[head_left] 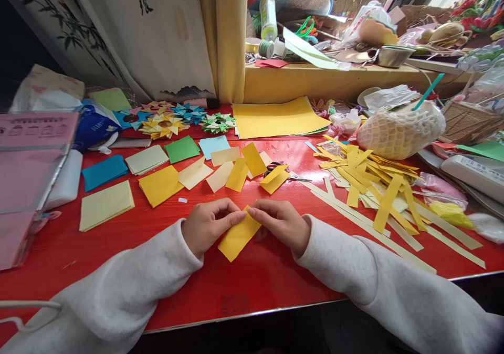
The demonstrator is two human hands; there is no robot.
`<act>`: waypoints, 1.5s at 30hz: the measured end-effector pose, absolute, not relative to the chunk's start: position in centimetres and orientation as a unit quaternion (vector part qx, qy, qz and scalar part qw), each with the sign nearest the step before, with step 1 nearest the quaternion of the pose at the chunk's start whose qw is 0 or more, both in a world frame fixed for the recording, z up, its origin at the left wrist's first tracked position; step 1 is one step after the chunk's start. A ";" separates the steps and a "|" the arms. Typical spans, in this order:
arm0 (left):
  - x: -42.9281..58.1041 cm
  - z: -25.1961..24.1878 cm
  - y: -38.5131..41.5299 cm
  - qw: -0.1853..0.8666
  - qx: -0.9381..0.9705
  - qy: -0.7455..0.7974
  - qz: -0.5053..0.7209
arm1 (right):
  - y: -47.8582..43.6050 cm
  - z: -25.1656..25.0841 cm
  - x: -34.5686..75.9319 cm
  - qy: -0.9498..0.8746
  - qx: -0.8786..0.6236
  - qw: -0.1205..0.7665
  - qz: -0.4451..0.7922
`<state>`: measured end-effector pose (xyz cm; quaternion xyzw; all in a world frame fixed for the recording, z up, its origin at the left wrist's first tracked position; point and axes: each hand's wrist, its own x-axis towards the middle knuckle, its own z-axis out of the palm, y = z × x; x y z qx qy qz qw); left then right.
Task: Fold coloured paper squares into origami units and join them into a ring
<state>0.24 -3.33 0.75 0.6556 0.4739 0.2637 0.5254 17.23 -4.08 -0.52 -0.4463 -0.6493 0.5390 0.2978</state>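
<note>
Between my two hands is a small yellow paper rectangle (240, 237), held tilted just above the red table. My left hand (208, 225) pinches its upper edge with thumb and forefinger. Close beside it, my right hand (281, 222) pinches the same paper near its top corner, its lower fingers partly behind the sheet. Just beyond my hands lie several loose yellow and cream slips, among them a folded yellow piece (274, 179). Scissors (289, 174) with dark handles rest partly under that piece.
Stacks of coloured paper, including blue (104, 173) and green (181, 149), lie to the left. Folded paper stars (163, 125) and large yellow sheets (277, 118) are at the back. Paper strips (388, 201) pile up at right, before a net-wrapped coconut (401, 128) with a straw.
</note>
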 end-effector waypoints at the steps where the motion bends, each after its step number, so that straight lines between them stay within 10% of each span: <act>1: 0.3 0.7 -3.4 0.520 0.664 0.472 0.256 | -4.1 -0.5 17.2 -0.659 -0.449 0.306 0.521; 26: 0.0 1.4 -3.3 0.522 0.642 0.461 0.320 | -2.6 -0.5 18.2 -0.487 -0.465 0.478 0.564; 35: 0.0 1.1 -3.5 0.173 0.826 0.381 0.379 | -2.7 -0.6 18.1 -0.493 -0.484 0.467 0.552; 45: 0.1 -0.4 -3.9 0.046 0.904 0.319 0.280 | -3.0 -0.8 17.4 -0.476 -0.470 0.402 0.626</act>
